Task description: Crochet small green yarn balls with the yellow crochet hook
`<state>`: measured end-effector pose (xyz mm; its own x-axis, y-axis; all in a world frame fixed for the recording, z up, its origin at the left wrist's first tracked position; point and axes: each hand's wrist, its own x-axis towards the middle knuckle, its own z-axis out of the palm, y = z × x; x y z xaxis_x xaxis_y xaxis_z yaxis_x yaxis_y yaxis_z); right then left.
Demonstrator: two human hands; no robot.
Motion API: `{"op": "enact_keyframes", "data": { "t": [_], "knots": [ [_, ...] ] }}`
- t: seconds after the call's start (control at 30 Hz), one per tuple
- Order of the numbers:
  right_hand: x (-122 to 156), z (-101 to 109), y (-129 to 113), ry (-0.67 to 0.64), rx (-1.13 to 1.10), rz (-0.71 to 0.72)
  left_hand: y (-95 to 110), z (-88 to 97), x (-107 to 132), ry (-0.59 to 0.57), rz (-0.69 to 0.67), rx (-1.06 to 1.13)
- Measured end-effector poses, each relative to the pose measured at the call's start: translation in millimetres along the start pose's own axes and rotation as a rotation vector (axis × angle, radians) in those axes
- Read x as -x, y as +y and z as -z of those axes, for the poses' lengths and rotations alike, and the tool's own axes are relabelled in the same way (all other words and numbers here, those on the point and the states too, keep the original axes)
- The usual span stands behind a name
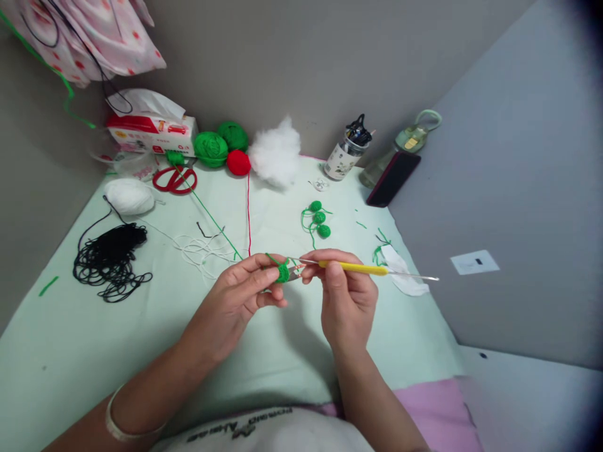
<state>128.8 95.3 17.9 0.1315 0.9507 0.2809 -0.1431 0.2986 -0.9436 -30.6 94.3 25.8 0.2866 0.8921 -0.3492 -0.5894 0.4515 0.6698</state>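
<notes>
My left hand point(245, 292) is closed in a pinch on a small green crocheted piece point(282, 272), with a green strand running from it back to the green yarn balls point(211, 148). My right hand point(343, 295) is closed round a yellow-handled crochet hook point(358, 268), its metal tip pointing left into the green piece. Both hands are held above a pale green table point(264, 351), close together at its middle.
Three small green crocheted balls point(319, 218) lie beyond the hands. At the back are a red yarn ball point(238, 162), white stuffing point(276, 154), red scissors point(175, 179), a tissue box point(153, 132), a jar point(346, 157), a phone point(393, 177) and a bottle. Black yarn point(110, 257) and white yarn point(129, 196) lie left.
</notes>
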Motion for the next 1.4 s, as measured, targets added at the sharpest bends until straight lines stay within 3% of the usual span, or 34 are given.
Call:
{"op": "enact_keyframes", "data": {
  "t": [0.13,0.37,0.7,1.13,1.3,1.4],
  "knots": [
    [0,3,-4,0.03,-0.023,0.035,0,1.9,-1,0.007,0.003,0.002],
    [2,2,-5,-0.067,-0.029,0.056,0,1.4,0,-0.01,-0.001,0.004],
    [2,2,-3,-0.033,0.018,0.024,1,0.5,0,-0.022,0.004,-0.006],
    [9,1,2,-0.077,0.316,0.344,-1,-1.7,2,-0.031,-0.004,-0.01],
    [10,0,6,-0.16,0.35,0.339,1,-4.5,4,-0.038,0.042,-0.032],
    [8,-1,6,-0.128,0.275,0.285,2,-3.9,4,-0.048,0.034,-0.055]
  ]
}}
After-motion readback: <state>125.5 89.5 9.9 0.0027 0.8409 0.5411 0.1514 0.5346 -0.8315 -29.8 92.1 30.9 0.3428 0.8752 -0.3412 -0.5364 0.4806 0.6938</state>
